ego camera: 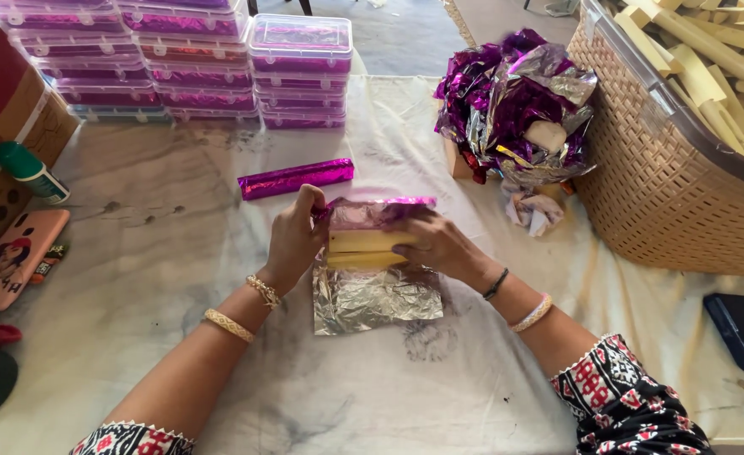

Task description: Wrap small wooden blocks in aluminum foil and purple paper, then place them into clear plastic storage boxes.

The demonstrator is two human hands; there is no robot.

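- Stained white cloth [178, 253] is spread over the tabletop, with grey floor seen beyond its far edge.
- Two pale yellow bars [363, 249] are held stacked at the middle of the tabletop, on a sheet of foil [376, 297] whose silver side faces up.
- The far edge of the foil, purple on its outer face, is folded up over the top of the bars.
- The left hand [292, 240] is pressed against the left end of the bars, its grip narrow, with the foil edge pinched between thumb and fingers.
- The right hand [435, 244] is laid over the right end, its grip closed on the bars and foil together.
- Bangles are worn on both wrists, and patterned sleeves are seen at the bottom edge.
- A finished bar wrapped in purple foil [296, 179] lies just beyond the hands, apart from them.
- Clear lidded boxes [300, 72] with purple contents are stacked in rows at the far left.
- A heap of crumpled purple and silver foil [515, 105] sits at the far right, beside a woven beige basket [666, 185] filled with unwrapped yellow bars.
- A cardboard box [10, 118], a green-capped bottle [28, 170] and a pink phone case [14, 257] lie at the left edge.
- A dark phone [742, 330] rests at the right edge.
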